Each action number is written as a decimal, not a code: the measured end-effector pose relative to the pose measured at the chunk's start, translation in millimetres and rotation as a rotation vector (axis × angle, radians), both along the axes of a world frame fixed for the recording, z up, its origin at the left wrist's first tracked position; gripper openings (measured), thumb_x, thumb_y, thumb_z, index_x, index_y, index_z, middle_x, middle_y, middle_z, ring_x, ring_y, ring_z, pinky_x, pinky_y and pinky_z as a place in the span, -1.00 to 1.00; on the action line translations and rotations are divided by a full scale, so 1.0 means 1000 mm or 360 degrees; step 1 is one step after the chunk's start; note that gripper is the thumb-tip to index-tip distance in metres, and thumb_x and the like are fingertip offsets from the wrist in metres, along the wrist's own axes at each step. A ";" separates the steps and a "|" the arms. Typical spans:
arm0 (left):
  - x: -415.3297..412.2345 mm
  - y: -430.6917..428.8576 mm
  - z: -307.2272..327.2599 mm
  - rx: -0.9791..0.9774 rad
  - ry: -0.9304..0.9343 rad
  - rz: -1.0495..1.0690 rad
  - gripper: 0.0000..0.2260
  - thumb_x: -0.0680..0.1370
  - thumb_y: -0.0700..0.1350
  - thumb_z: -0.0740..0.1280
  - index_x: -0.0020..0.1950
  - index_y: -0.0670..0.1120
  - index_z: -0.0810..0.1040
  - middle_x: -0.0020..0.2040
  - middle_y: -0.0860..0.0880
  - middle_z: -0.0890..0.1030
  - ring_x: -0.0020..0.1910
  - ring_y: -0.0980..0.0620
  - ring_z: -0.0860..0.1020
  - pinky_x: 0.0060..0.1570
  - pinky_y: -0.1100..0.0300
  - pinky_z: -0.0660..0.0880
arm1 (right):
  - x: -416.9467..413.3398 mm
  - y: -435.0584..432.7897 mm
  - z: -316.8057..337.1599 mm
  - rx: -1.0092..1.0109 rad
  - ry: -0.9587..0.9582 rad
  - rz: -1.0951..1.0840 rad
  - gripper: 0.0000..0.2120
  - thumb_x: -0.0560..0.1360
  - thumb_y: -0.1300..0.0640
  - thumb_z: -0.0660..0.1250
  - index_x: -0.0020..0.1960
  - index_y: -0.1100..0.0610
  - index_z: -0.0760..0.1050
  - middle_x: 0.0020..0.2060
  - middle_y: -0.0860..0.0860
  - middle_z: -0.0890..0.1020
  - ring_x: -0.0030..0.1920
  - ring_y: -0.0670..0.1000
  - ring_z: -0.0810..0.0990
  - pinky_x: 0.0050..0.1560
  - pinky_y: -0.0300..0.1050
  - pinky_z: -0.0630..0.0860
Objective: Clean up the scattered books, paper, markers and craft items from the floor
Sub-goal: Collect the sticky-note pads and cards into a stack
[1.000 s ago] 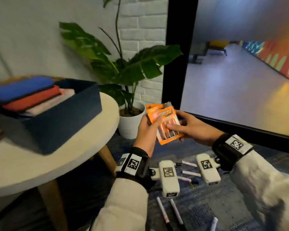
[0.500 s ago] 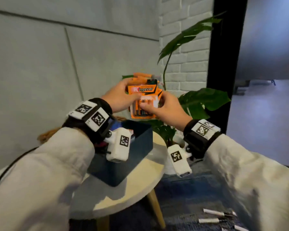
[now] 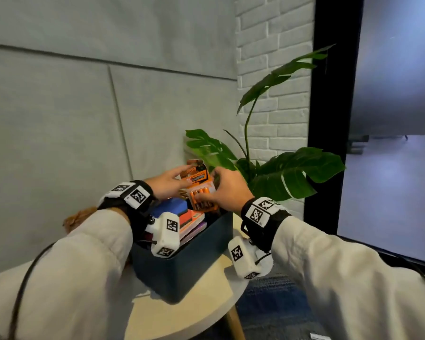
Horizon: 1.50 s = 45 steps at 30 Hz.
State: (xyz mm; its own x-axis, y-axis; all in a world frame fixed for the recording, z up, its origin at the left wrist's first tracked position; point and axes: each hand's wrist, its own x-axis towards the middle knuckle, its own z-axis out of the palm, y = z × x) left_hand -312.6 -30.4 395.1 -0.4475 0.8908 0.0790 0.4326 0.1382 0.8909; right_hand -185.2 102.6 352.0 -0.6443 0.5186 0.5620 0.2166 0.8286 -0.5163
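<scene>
An orange battery pack (image 3: 198,185) is held between both hands just above the far end of a dark blue box (image 3: 182,268). My left hand (image 3: 166,184) pinches the pack's upper left side. My right hand (image 3: 227,190) grips its lower right edge, thumb across the batteries. Inside the box lie stacked books (image 3: 182,217): a blue one on top, red and pale ones below it. The box stands on a small round table (image 3: 182,312). A white marker (image 3: 319,336) lies on the carpet at the bottom edge.
A potted plant (image 3: 275,173) with big leaves stands right behind the box, close to my right hand. A grey wall is to the left, a brick column and a black-framed glass panel (image 3: 329,143) to the right. A brown object (image 3: 79,217) sits on the table's far left.
Both hands have brought the battery pack from above the floor up over the table, then lowered it toward the box. The view now looks down into the box; the floor markers have left view.
</scene>
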 end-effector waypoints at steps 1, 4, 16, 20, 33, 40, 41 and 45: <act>0.000 0.001 -0.001 0.0002 -0.0024 -0.0004 -0.52 0.64 -0.29 0.23 0.55 -0.06 0.26 0.25 -0.26 0.57 -0.04 -0.06 0.63 -0.15 0.23 0.62 | 0.001 0.001 0.000 -0.0033 0.0015 0.0036 -0.48 0.25 -0.15 0.59 0.06 0.07 0.50 -0.10 -0.02 0.69 -0.12 -0.06 0.66 -0.05 -0.04 0.65; 0.003 0.003 -0.002 0.0057 -0.0071 0.0054 -0.42 0.61 -0.28 0.29 0.57 0.03 0.18 0.13 -0.19 0.63 -0.23 0.01 0.65 -0.23 0.26 0.61 | 0.005 -0.001 0.002 0.0003 0.0070 0.0168 -0.48 0.31 -0.05 0.59 0.19 0.06 0.51 -0.01 -0.03 0.70 -0.06 -0.10 0.66 0.04 -0.08 0.63; -0.005 -0.004 -0.008 0.0395 0.0068 0.0070 -0.44 0.55 -0.26 0.39 0.49 0.06 0.33 0.23 -0.20 0.57 0.10 -0.18 0.65 0.07 -0.02 0.63 | -0.003 -0.020 0.005 0.0116 0.0107 0.0224 -0.44 0.27 -0.14 0.58 0.16 0.06 0.52 -0.13 -0.05 0.67 -0.17 -0.12 0.63 -0.15 -0.17 0.60; -0.003 -0.010 -0.004 0.0319 0.0189 0.0039 -0.49 0.52 -0.28 0.42 0.42 0.03 0.43 0.15 -0.17 0.57 -0.06 -0.05 0.65 -0.14 0.23 0.65 | -0.001 -0.020 0.003 0.0020 -0.0117 0.0278 -0.48 0.29 -0.07 0.60 0.16 0.08 0.56 -0.03 -0.02 0.69 -0.06 -0.08 0.66 0.04 -0.08 0.62; -0.006 -0.004 0.000 0.0317 0.0684 0.0080 -0.54 0.58 -0.19 0.37 0.41 0.16 0.39 0.17 -0.12 0.53 0.04 -0.01 0.63 -0.20 0.26 0.61 | 0.012 -0.012 0.008 0.0141 -0.0139 0.0214 -0.50 0.32 0.04 0.59 0.21 0.06 0.55 0.04 -0.04 0.67 0.02 -0.10 0.63 0.05 -0.22 0.56; 0.001 -0.005 0.008 0.0175 0.0800 -0.0003 -0.59 0.56 -0.17 0.41 0.34 0.16 0.47 0.11 -0.13 0.58 -0.08 -0.01 0.65 -0.11 0.09 0.65 | 0.019 -0.014 0.016 -0.0257 -0.0143 0.0458 -0.62 0.41 -0.16 0.48 0.07 0.07 0.57 -0.17 0.00 0.70 -0.27 -0.13 0.67 -0.26 -0.30 0.57; 0.002 -0.006 0.008 0.0197 0.0803 0.0026 -0.61 0.55 -0.16 0.42 0.31 0.17 0.47 0.09 -0.13 0.60 -0.09 -0.01 0.66 -0.08 0.04 0.66 | 0.022 -0.015 0.019 -0.0391 -0.0028 0.0475 -0.64 0.47 -0.16 0.41 0.09 0.10 0.57 -0.22 0.02 0.70 -0.33 -0.09 0.66 -0.31 -0.25 0.59; 0.000 -0.010 0.002 0.0197 0.0663 0.0139 -0.34 0.50 -0.17 0.47 0.49 0.20 0.27 0.03 -0.05 0.63 -0.12 -0.08 0.70 -0.07 -0.04 0.66 | 0.027 -0.010 0.026 -0.0176 0.0098 0.0326 -0.74 0.63 0.02 0.25 0.04 0.15 0.64 -0.25 -0.01 0.68 -0.35 -0.13 0.66 -0.34 -0.25 0.59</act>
